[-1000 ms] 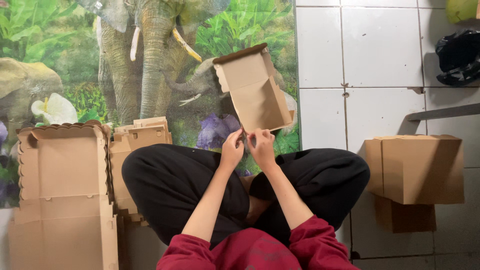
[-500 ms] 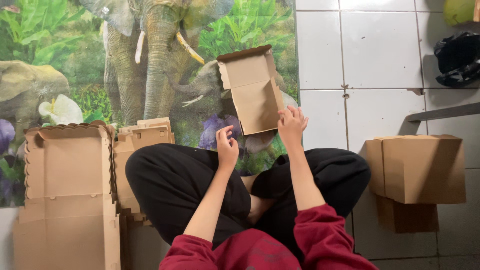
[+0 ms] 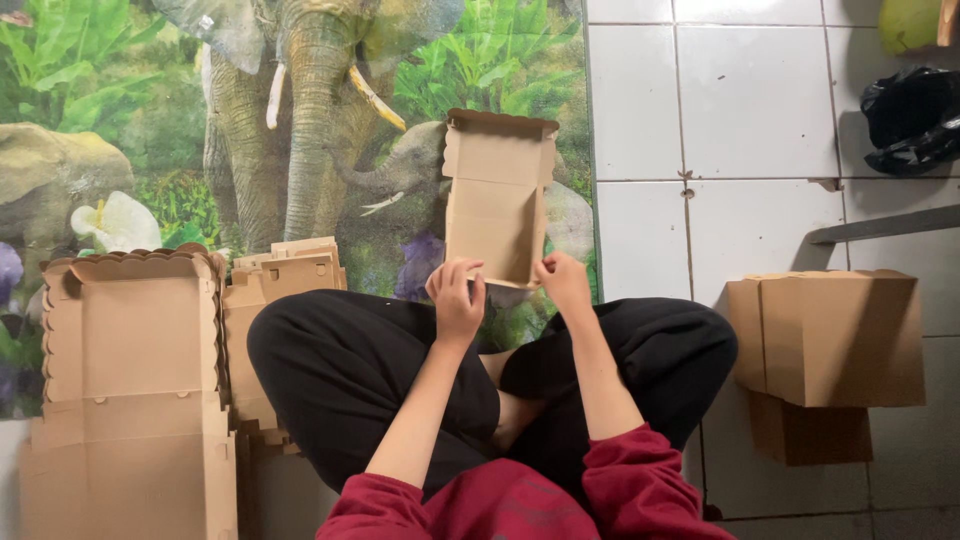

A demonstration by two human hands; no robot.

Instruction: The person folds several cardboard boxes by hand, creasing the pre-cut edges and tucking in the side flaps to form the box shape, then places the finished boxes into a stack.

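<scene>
- Head view: a half-folded cardboard box (image 3: 497, 200) sits on the mat just ahead of the crossed legs, its long axis running away from the person, open side up and lid flap at the far end.
- Left hand (image 3: 457, 297) pinches the box's near left corner; right hand (image 3: 562, 282) grasps the near right edge.
- Elephant-print mat (image 3: 300, 120) covers the floor on the left, with white tiles (image 3: 750, 100) on the right.
- Flat blanks (image 3: 130, 390) lie stacked to the left; folded boxes (image 3: 835, 335) stand to the right.
- A black bag (image 3: 915, 120) lies at the far right.
</scene>
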